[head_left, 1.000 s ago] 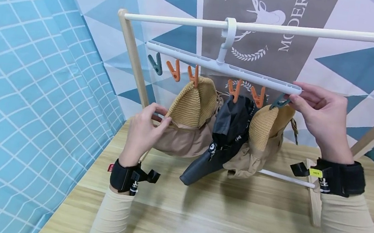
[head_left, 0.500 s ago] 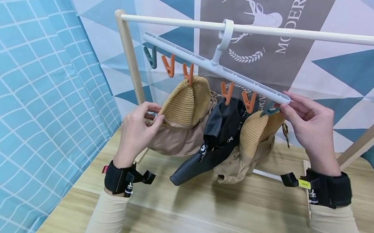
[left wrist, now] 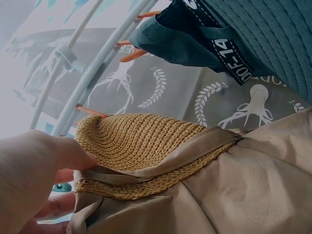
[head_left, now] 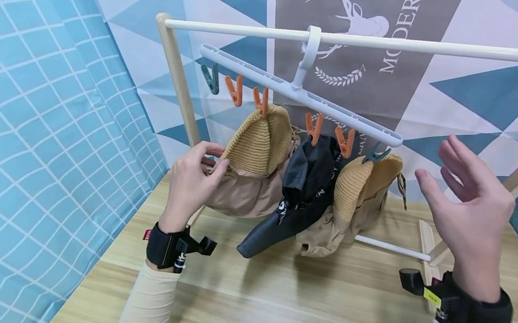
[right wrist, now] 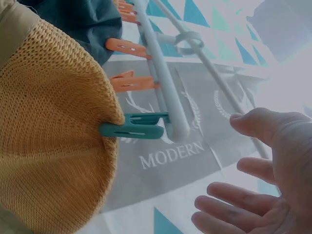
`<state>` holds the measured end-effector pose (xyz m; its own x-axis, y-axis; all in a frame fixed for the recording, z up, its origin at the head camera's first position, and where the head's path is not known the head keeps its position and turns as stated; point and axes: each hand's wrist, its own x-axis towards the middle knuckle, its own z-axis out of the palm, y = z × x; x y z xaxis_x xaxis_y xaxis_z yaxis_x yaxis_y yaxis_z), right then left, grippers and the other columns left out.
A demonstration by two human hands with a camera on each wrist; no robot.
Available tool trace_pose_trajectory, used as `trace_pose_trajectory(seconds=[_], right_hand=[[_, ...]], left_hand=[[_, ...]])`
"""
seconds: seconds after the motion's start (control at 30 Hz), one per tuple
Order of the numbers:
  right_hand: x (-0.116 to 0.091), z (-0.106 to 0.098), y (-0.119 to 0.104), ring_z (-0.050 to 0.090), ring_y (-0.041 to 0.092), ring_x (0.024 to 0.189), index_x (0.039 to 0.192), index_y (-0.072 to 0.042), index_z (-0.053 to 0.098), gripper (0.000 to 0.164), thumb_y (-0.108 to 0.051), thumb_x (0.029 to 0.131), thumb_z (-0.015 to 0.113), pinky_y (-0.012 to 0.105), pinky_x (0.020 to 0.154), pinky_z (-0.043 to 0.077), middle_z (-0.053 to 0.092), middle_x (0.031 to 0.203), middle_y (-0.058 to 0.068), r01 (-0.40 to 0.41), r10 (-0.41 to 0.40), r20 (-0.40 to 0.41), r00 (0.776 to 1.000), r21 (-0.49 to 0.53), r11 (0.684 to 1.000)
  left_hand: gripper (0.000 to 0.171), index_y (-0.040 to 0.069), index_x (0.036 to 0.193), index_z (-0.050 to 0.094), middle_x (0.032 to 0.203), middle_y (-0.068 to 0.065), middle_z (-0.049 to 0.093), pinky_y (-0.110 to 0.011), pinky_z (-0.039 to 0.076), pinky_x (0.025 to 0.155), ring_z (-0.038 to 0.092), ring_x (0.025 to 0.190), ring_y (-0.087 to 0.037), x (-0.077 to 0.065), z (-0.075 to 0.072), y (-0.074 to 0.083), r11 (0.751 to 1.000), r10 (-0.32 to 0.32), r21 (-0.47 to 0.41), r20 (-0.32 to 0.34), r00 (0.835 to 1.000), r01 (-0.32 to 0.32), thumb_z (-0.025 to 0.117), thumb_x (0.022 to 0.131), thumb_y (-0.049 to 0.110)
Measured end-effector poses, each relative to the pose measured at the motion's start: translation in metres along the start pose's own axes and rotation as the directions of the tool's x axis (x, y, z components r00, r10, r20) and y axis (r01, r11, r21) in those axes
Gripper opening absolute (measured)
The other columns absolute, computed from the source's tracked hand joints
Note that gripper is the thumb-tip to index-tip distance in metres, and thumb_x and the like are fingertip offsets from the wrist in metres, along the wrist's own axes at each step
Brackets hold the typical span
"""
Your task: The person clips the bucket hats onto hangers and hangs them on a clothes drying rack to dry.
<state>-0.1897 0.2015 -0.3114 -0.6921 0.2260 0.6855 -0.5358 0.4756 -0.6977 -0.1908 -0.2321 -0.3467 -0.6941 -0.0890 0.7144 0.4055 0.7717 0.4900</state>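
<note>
My left hand (head_left: pixel 191 182) pinches the side edge of a tan sun hat (head_left: pixel 256 150) with a woven part and a beige cloth part; an orange clothespin (head_left: pixel 261 103) grips its top. My right hand (head_left: pixel 471 206) is held off the hanger's right end, fingers spread, holding nothing. A dark cap (head_left: pixel 308 173) with white lettering hangs mid-hanger from an orange clothespin (head_left: pixel 313 129). At the right, a green clothespin (head_left: pixel 376 155) bites the woven edge of another tan hat (head_left: pixel 351 187). The white clip hanger (head_left: pixel 339 110) tilts down to the right.
A white rod (head_left: pixel 417 42) on a wooden frame (head_left: pixel 179 77) carries the hanger's hook (head_left: pixel 309 53). A spare green clothespin (head_left: pixel 210 79) and orange clothespins (head_left: pixel 234 90) dangle at the left. Below is a wood-grain table (head_left: pixel 268 315); a patterned cloth stands behind.
My right hand has let go of the hanger's right end near the green clothespin and moved right, opening. The hanger's right end has dropped lower. My left hand keeps its hold on the hat.
</note>
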Motion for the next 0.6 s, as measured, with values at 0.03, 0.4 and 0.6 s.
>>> trace_pose_trajectory(seconds=[0.03,0.4,0.6], right_hand=[[-0.003,-0.001,0.000,0.071,-0.008,0.134,0.154,-0.032,0.069,0.069,-0.005,0.094,0.090,0.015,0.112,0.054,0.076,0.152,-0.001,-0.004,0.004,-0.010,1.000,-0.016,1.000],[-0.006,-0.016,0.008,0.054,0.033,0.158,0.155,-0.009,0.068,0.093,-0.078,0.093,0.074,0.044,0.139,0.036,0.061,0.159,0.031,0.253,-0.302,-0.200,0.932,-0.238,0.938],[-0.004,-0.035,0.012,0.027,0.043,0.172,0.168,0.003,0.043,0.116,-0.084,0.095,0.064,0.058,0.145,0.017,0.033,0.181,0.028,0.219,-0.303,-0.218,0.928,-0.341,0.914]], left_hand=[[0.021,0.005,0.124,0.079,0.117,-0.016,0.084,-0.050,0.068,0.079,0.084,0.089,-0.032,0.000,0.000,0.000,1.000,0.002,0.000,0.001,1.000,-0.002,0.079,0.105,0.015],[0.022,0.004,0.123,0.078,0.116,-0.017,0.083,-0.050,0.068,0.078,0.084,0.090,-0.034,-0.001,0.001,0.000,1.000,0.006,-0.023,0.003,1.000,-0.006,0.080,0.104,0.014],[0.022,0.004,0.124,0.078,0.115,-0.017,0.083,-0.050,0.069,0.078,0.084,0.091,-0.034,-0.001,0.001,0.000,0.999,0.001,-0.034,0.009,1.000,-0.001,0.079,0.104,0.014]])
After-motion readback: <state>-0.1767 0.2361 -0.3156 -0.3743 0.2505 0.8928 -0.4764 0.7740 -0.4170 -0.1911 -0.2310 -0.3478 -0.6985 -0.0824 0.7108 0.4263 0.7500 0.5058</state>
